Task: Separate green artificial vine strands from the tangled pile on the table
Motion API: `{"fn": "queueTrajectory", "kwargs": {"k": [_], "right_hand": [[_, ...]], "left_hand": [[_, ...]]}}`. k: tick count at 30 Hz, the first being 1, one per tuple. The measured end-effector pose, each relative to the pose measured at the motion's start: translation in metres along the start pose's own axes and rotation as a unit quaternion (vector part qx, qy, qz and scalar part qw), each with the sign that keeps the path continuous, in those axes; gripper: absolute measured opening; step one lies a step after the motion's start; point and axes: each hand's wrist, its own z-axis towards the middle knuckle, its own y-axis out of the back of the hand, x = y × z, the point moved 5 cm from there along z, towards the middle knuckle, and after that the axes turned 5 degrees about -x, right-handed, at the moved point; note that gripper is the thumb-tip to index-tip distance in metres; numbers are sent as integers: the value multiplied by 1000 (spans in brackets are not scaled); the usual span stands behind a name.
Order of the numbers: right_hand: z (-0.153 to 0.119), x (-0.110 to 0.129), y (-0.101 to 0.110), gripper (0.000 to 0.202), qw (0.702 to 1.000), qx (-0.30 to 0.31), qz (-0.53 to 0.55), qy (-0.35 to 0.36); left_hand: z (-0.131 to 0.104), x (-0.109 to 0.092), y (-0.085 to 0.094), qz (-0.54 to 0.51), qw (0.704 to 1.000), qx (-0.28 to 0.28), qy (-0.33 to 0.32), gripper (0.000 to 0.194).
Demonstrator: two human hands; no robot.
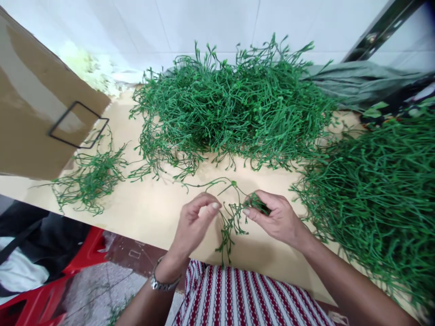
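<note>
My left hand [199,219], with a metal watch at the wrist, pinches a thin green stem between thumb and forefinger. To its right, my right hand [273,215] has its fingers closed round a small bunch of green plastic sprigs [257,202]. Between the hands a branching green sprig [234,184] spreads out, its thin strands hanging down towards my lap. A large heap of green sprigs [231,108] lies behind the hands along the wall.
Another big heap of sprigs [377,194] covers the right side of the table [149,217]. A small pile [91,181] lies at the left, by a cardboard box [37,104]. Red stools [90,251] stand below left.
</note>
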Motion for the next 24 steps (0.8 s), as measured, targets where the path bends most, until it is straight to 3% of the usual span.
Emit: {"fn": "queueTrajectory", "kwargs": {"k": [3, 5, 9, 14, 18, 24], "right_hand": [[-1, 4, 0, 23, 1000, -17, -20, 12], [-2, 5, -2, 26, 999, -23, -29, 10], [-5, 0, -1, 19, 1000, -9, -16, -2], [-12, -9, 22, 23, 993, -118, 2, -17], [-6, -7, 14, 51, 999, -41, 13, 4], [1, -7, -9, 63, 997, 48, 68, -1]], "left_hand": [[-6, -12, -22, 108, 990, 48, -77, 7], [-6, -11, -29, 133, 986, 36, -95, 3], [-4, -5, -31, 147, 982, -4, -116, 14], [-4, -11, -27, 172, 966, -28, -192, 13], [-5, -16, -28, 180, 958, -24, -224, 13], [-10, -14, -35, 138, 953, 13, -270, 18]]}}
